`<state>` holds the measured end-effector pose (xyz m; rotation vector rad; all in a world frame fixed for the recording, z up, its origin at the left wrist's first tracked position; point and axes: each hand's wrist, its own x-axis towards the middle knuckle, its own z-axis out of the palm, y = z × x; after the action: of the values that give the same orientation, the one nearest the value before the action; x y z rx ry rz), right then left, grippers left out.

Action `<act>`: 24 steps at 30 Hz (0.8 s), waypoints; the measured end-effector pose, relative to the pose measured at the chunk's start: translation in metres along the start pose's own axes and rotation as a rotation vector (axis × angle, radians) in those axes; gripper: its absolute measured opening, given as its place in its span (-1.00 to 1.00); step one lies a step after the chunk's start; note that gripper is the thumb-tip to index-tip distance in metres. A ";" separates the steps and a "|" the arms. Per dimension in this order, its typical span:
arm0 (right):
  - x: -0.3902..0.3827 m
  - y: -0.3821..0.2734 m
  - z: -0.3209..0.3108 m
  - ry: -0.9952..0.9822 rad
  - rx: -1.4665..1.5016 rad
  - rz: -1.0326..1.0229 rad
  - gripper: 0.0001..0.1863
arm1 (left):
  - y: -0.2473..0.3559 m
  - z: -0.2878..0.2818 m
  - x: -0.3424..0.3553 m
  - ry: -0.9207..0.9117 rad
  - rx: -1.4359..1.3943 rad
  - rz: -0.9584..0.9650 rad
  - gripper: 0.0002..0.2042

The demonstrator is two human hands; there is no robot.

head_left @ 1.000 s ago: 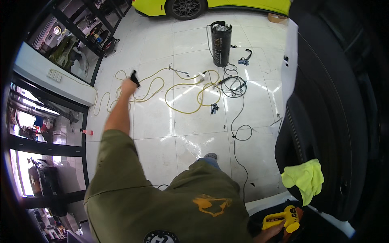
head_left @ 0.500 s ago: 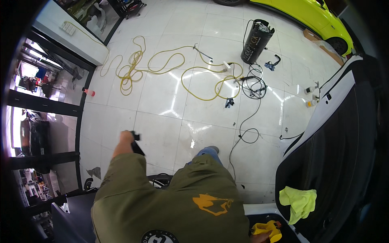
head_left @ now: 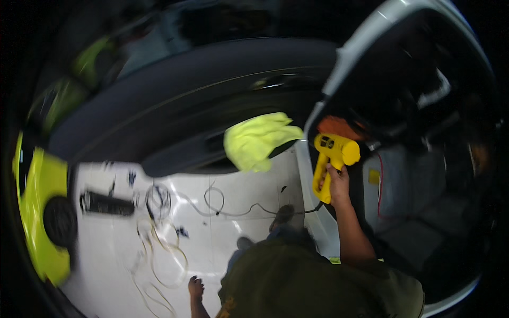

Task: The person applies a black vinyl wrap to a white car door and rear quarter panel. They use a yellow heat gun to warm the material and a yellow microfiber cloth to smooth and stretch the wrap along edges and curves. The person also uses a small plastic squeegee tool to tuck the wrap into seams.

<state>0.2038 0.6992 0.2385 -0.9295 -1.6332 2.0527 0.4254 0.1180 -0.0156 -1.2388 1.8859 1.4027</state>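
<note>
My right hand (head_left: 339,183) is closed around the handle of a yellow heat gun (head_left: 335,149), held up at the car's open doorway. A dark cord (head_left: 254,208) runs from the foot of its handle across the floor. My left hand (head_left: 196,288) hangs low over the floor at the near left. Its fingers are small and blurred, so I cannot tell what, if anything, it holds. A bright yellow-green cloth (head_left: 257,140) is draped on the black inner panel of the open car door (head_left: 175,114), left of the heat gun.
The pale door frame (head_left: 313,175) curves beside my right arm, with the dark car interior (head_left: 413,175) beyond. On the white tiled floor lie a black cylinder (head_left: 107,203) and loops of yellow hose (head_left: 183,259). A lime-green car (head_left: 42,212) stands at the far left.
My view has swung right toward the car doorway. The heat gun in my right hand has come up from the lower edge into the middle right. A black item near my left hand no longer shows clearly.
</note>
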 end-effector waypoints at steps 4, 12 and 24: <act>0.002 -0.033 -0.041 0.135 0.224 -0.074 -0.72 | 0.233 0.101 -0.044 -0.127 0.834 0.881 -0.60; 0.075 -0.039 -0.077 0.000 0.442 -0.249 -0.68 | 0.498 0.314 -0.232 -0.489 1.079 1.341 -0.70; 0.203 -0.032 -0.076 -0.024 0.520 -0.284 -0.78 | 0.733 0.521 -0.448 0.548 1.569 2.726 -0.93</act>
<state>0.1058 0.8919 0.2047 -0.4642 -1.0738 2.1266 -0.0686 0.8162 0.5114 -1.6396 -1.7229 0.5845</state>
